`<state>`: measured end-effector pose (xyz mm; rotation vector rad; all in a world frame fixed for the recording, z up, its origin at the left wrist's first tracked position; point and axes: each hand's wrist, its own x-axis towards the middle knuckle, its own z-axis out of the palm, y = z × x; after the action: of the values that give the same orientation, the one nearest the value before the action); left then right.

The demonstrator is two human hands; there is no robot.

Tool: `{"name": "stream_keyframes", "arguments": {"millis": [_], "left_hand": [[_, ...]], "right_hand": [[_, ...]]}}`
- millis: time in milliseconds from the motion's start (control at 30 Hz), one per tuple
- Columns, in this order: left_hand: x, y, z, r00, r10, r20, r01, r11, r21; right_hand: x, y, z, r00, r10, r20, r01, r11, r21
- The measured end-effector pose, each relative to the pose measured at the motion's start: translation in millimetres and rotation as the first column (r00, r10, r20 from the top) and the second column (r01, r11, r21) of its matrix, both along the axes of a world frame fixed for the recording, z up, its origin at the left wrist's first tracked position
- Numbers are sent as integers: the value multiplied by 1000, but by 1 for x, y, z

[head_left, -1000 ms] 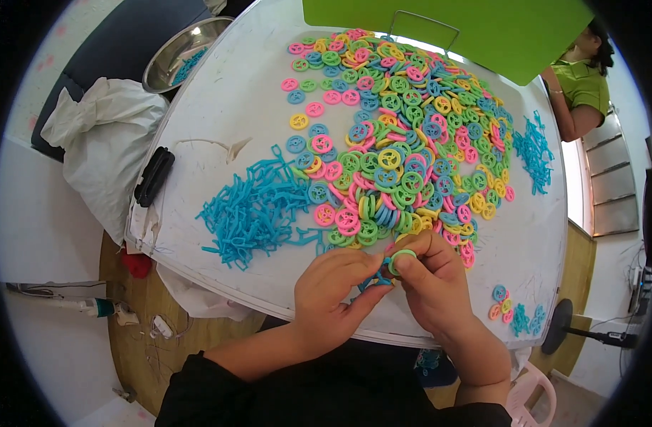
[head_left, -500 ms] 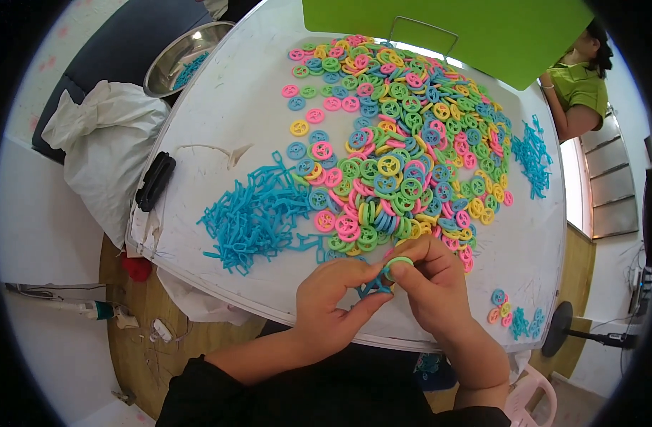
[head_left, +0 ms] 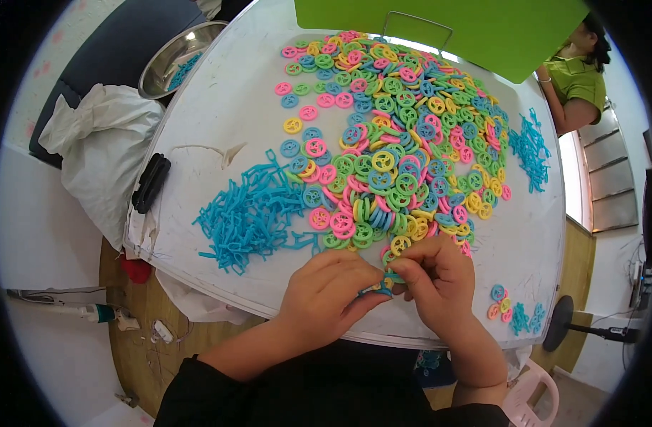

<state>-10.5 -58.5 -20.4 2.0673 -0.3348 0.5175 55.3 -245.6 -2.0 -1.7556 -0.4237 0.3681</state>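
My left hand is closed on a small blue plastic frame, mostly covered by the fingers. My right hand pinches at a small green wheel, which sits against the frame's right end; only a little of it shows. Whether the wheel is fixed to the frame I cannot tell. Just beyond both hands spreads a big heap of toy wheels in pink, yellow, green and blue. To its left lies a pile of blue plastic frames.
More blue pieces lie at the table's right edge. A few wheels and small blue parts are at the near right corner. A black case rests by the left edge. A green board stands behind; a person sits far right.
My right hand has turned the green wheel from lying face-up to nearly hidden against the blue frame. My left fingers have folded further over the frame. The view has shifted slightly.
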Motion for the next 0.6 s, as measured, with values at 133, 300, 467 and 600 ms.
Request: {"name": "stream_keyframes", "arguments": {"millis": [133,300,467,600], "left_hand": [[5,9,1,999,-51,13,51,999,-6],[4,18,-1,997,-60,41,62,996,-56],[3,14,-1,999,-8,51,12,998,-67],[1,11,-1,998,50,22,-51,998,26]], "right_hand": [[8,-2,3,976,196,94,-204,975,93],[8,0,19,967,255,26,-256,966,38],[4,-1,11,964,178,-195,-162,982,98],[11,1,13,830,308,464,-168,933,-320]]}}
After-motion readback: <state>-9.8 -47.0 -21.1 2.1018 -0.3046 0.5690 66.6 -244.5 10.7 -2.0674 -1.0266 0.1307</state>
